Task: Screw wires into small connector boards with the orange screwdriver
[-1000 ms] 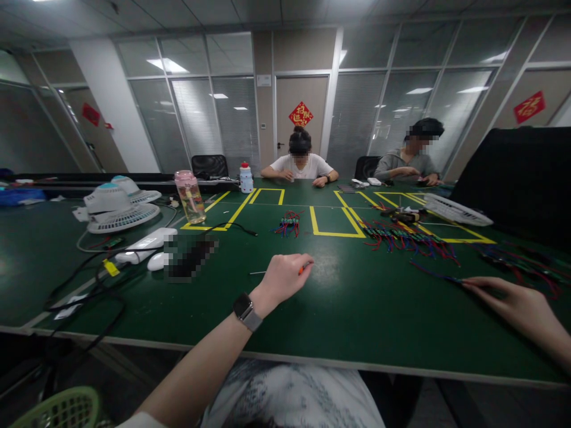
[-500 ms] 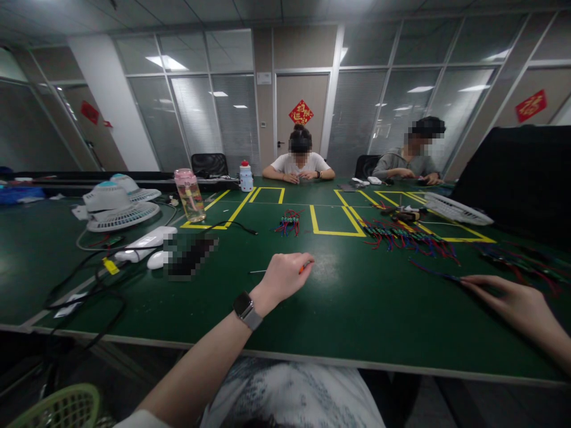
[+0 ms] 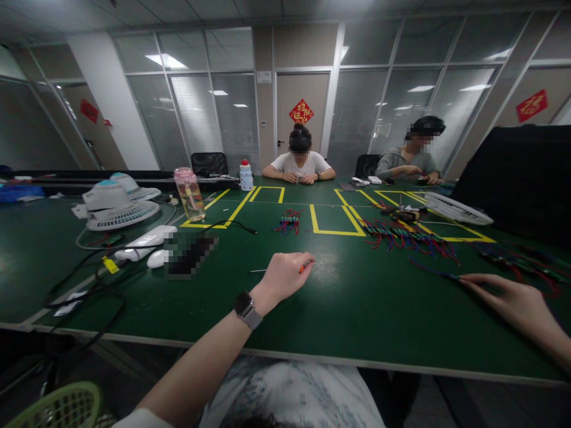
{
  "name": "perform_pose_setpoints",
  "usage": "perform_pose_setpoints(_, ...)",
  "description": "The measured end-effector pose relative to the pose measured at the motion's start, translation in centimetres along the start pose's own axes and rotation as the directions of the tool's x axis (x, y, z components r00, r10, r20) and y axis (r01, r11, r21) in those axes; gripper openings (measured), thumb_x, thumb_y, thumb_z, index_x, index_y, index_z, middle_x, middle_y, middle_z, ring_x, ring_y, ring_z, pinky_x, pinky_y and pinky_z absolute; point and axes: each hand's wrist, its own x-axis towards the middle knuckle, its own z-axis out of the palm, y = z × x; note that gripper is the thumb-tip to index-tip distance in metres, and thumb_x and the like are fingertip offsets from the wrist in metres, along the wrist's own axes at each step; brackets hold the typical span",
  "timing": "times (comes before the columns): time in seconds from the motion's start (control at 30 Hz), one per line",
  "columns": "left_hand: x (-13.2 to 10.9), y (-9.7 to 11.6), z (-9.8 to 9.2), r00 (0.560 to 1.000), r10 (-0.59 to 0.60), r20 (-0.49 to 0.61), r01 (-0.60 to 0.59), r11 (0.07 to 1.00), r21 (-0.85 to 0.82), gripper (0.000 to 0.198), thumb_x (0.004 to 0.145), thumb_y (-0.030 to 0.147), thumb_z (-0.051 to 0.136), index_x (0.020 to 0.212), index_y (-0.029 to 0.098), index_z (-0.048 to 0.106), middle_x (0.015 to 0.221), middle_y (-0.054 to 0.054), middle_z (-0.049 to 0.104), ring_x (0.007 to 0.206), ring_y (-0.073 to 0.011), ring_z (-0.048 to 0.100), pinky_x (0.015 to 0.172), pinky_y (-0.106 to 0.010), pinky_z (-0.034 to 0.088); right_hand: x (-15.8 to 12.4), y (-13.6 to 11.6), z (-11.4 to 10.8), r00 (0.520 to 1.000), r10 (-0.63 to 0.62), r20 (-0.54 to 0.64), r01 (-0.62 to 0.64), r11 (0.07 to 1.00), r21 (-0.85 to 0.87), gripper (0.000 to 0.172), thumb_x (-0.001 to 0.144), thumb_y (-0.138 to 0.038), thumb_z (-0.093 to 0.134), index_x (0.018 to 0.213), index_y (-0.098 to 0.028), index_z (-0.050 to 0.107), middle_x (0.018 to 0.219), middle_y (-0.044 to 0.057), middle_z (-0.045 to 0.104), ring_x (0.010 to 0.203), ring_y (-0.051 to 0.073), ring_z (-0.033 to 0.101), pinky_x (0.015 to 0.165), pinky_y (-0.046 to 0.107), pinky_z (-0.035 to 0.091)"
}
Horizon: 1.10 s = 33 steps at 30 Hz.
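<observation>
Nearer the camera than the bunch point(image 3: 288, 222) of wired boards, the left hand point(image 3: 285, 276) is clamping round a tool point(image 3: 306, 267); an orange end is poking out on one side, a thin shaft on the other, and the fist is hiding the middle. Right of the bunch, and nearer too, the right hand point(image 3: 508, 294) is pinching red and blue wires point(image 3: 427, 268), thumb and fingers pressing together on one end. Whether a board is sitting in that grip, I'm not able to tell from here.

Now I'm hunting for writing! Beyond the bunch, a red sign point(image 3: 301, 113) is showing gold Chinese characters: I'm reading 招 at the top, the others are crowding together. Far right of the bunch, another sign point(image 3: 530, 106) is blurring its gold marking. Left of the bunch, a yellow tag point(image 3: 110, 265) is hanging on the cables, too small for me to read, and pixelation is masking a dark thing point(image 3: 191, 258) beside the mouse point(image 3: 157, 259). At the lower left from the bunch, the frame is cutting off a green basket point(image 3: 84, 393).
</observation>
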Motion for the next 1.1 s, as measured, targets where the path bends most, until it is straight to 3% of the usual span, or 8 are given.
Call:
perform_pose_setpoints(0.13, 0.0, 0.0, 0.0, 1.000, 0.001, 0.001, -0.001, 1.000, 0.005, 0.013, 0.090, 0.023, 0.053, 0.094, 0.019, 0.065, 0.081, -0.001, 0.072, 0.071, -0.0147, 0.068, 0.063, -0.023, 0.047, 0.0, 0.4, 0.2, 0.998, -0.061, 0.017, 0.061, 0.998, -0.010, 0.045, 0.065, -0.061, 0.055, 0.074, -0.023, 0.075, 0.070, 0.006, 0.074, 0.059, 0.027, 0.070, 0.050, 0.031, 0.053)
perform_pose_setpoints(0.27, 0.0, 0.0, 0.0, 1.000, -0.003, 0.002, 0.003, 1.000, 0.003, 0.013, 0.090, 0.023, 0.052, 0.094, 0.019, 0.064, 0.082, -0.001, 0.072, 0.072, -0.0147, 0.068, 0.064, -0.023, 0.047, 0.3, 1.2, 0.7, 0.978, -0.208, -0.011, 0.207, 0.977, -0.047, 0.041, 0.070, -0.056, 0.053, 0.074, -0.022, 0.075, 0.074, 0.005, 0.075, 0.060, 0.024, 0.070, 0.056, 0.031, 0.056)
perform_pose_setpoints(0.37, 0.0, 0.0, -0.1, 1.000, 0.002, 0.003, -0.002, 1.000, 0.002, 0.013, 0.091, 0.023, 0.051, 0.094, 0.020, 0.064, 0.082, -0.001, 0.072, 0.071, -0.0144, 0.068, 0.064, -0.023, 0.047, 0.7, 1.5, 0.7, 0.969, -0.246, 0.014, 0.246, 0.967, -0.062, 0.039, 0.070, -0.054, 0.052, 0.073, -0.022, 0.075, 0.077, 0.006, 0.075, 0.065, 0.025, 0.071, 0.062, 0.032, 0.058)
perform_pose_setpoints(0.53, -0.1, 0.0, -0.1, 1.000, 0.005, -0.008, -0.005, 1.000, 0.007, 0.013, 0.091, 0.023, 0.052, 0.093, 0.020, 0.064, 0.081, -0.001, 0.072, 0.072, -0.0143, 0.068, 0.064, -0.023, 0.047, 2.4, 0.7, -0.4, 0.975, -0.066, 0.211, 0.077, 0.996, -0.043, 0.039, 0.062, -0.056, 0.056, 0.068, -0.022, 0.075, 0.074, 0.006, 0.074, 0.066, 0.027, 0.070, 0.063, 0.034, 0.057)
perform_pose_setpoints(0.7, -0.1, 0.1, -0.1, 1.000, 0.005, -0.001, -0.005, 1.000, 0.005, 0.013, 0.091, 0.023, 0.051, 0.094, 0.020, 0.064, 0.082, 0.000, 0.072, 0.072, -0.0144, 0.068, 0.064, -0.023, 0.048, 4.8, 0.5, -1.2, 0.893, 0.069, 0.445, -0.032, 0.995, -0.090, 0.036, 0.059, -0.054, 0.059, 0.069, -0.023, 0.076, 0.076, 0.006, 0.075, 0.072, 0.031, 0.071, 0.063, 0.036, 0.055)
perform_pose_setpoints(0.93, -0.1, 0.1, 0.0, 1.000, 0.008, 0.004, -0.008, 1.000, 0.005, 0.014, 0.091, 0.023, 0.051, 0.094, 0.019, 0.064, 0.082, -0.002, 0.072, 0.073, -0.0147, 0.068, 0.065, -0.023, 0.048, 6.1, 2.2, -0.7, 0.878, 0.006, 0.478, 0.033, 0.997, -0.073, 0.030, 0.059, -0.048, 0.066, 0.070, -0.022, 0.077, 0.073, 0.007, 0.075, 0.071, 0.033, 0.071, 0.060, 0.037, 0.056)
perform_pose_setpoints(1.1, -0.1, 0.0, 0.1, 1.000, 0.008, 0.009, -0.008, 1.000, 0.002, 0.013, 0.091, 0.023, 0.052, 0.094, 0.020, 0.064, 0.082, -0.001, 0.072, 0.074, -0.0148, 0.068, 0.066, -0.023, 0.048, 5.9, 2.4, -0.6, 0.881, 0.086, 0.466, -0.043, 0.994, -0.102, 0.035, 0.058, -0.052, 0.066, 0.073, -0.023, 0.079, 0.077, 0.008, 0.076, 0.075, 0.034, 0.071, 0.062, 0.038, 0.056)
